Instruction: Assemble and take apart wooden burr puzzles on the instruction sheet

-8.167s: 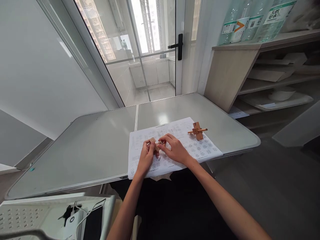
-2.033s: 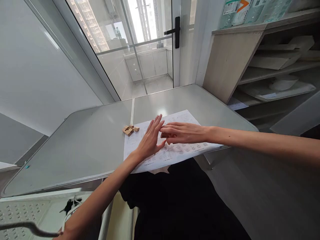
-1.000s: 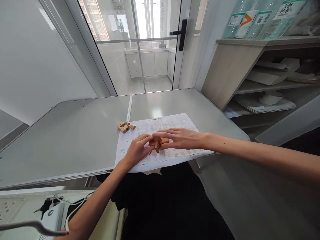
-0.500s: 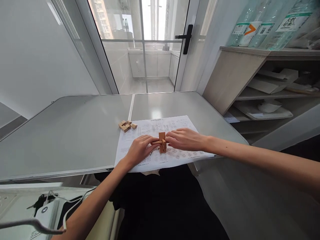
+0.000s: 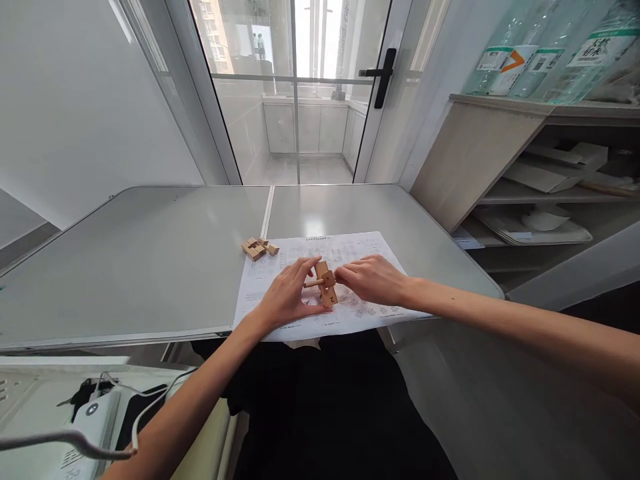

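A wooden interlocking puzzle (image 5: 327,283) stands over the printed sheet, made of a flat board marked "2", a smaller cross piece and a round rod poking out to the left. My left hand (image 5: 286,293) is closed around the board, with the thumb at its lower end and a fingertip at its upper end. My right hand (image 5: 373,279) is pinched at the puzzle's right side; its fingers cover whatever part of the rod is there. Beyond my left hand, a wooden block puzzle (image 5: 255,250) of several small joined cubes lies on the sheet's far left corner.
The white printed sheet (image 5: 305,328) overhangs the front edge of the grey folding table (image 5: 150,267). A white cart (image 5: 30,387) with a power bank (image 5: 95,420) and cables sits at lower left. Shelving (image 5: 495,153) with plastic bottles (image 5: 540,63) on top stands at right.
The small block puzzle has come to lie at the sheet's corner. Both hands now hold the rod puzzle, lately turned so its board stands up; my left hand has moved from the rod to the board.
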### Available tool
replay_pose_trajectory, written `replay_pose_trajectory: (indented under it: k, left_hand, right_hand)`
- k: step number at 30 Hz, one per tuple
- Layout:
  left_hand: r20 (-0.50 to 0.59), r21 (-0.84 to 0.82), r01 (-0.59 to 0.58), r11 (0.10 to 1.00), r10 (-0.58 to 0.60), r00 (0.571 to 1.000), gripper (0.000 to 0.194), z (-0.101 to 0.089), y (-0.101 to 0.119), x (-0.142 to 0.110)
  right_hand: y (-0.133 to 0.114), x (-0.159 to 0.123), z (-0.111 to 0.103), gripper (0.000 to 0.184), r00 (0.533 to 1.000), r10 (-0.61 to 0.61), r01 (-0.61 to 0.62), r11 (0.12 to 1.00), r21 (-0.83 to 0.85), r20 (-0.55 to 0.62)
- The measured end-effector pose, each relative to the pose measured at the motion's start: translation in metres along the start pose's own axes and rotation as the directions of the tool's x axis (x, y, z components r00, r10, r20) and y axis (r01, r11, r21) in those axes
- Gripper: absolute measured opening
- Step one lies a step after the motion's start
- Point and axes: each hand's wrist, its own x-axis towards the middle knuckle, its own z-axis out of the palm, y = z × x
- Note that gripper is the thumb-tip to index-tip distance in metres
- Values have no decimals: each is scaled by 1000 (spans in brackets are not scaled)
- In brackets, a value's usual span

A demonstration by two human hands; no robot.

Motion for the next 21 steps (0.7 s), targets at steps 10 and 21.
replay_pose_trajectory:
  k: [10, 21]
  left_hand:
    - [-60, -184, 23, 983, -34, 998, 95, -5, 3, -2]
    - [-236, -84, 68, 994, -86, 968, 85, 0, -3, -5]
  right_hand:
    - [-17, 11, 6, 26, 982, 186, -185, 945, 270, 21]
    - [-22, 14, -13, 30, 942, 324, -196, 744, 639, -88]
